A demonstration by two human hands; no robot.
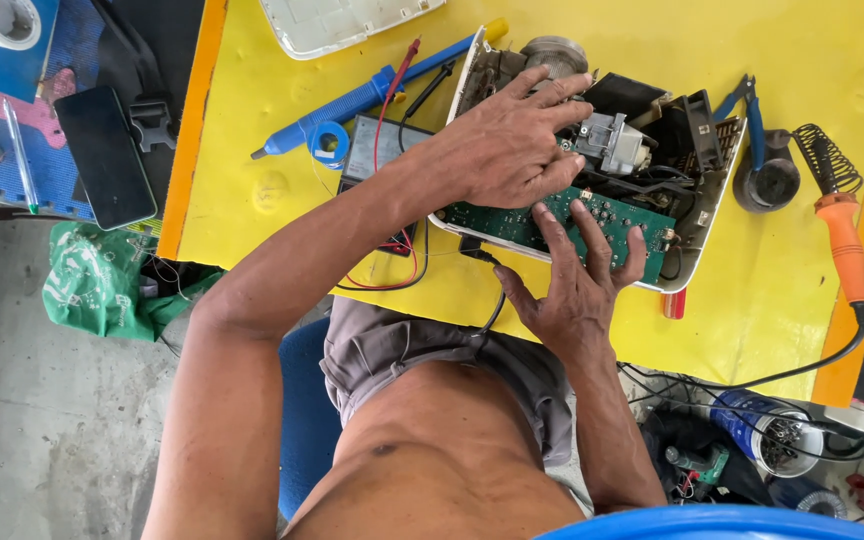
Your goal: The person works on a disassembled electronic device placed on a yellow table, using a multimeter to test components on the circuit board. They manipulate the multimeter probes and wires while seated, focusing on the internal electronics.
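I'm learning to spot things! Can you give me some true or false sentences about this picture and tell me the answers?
1. Both hands touch the opened device. True: the left hand rests on top of its parts and the right hand presses on the green circuit board.
2. The table cover is red. False: it is yellow.
3. The soldering iron has an orange handle. True.
4. The right hand holds the blue-handled pliers. False: they lie on the table.

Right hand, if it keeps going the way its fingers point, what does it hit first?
The right hand rests its fingers on the green circuit board, pointing up-table. Straight on, it would probably first meet the grey motor block inside the opened white casing; depth is unclear.
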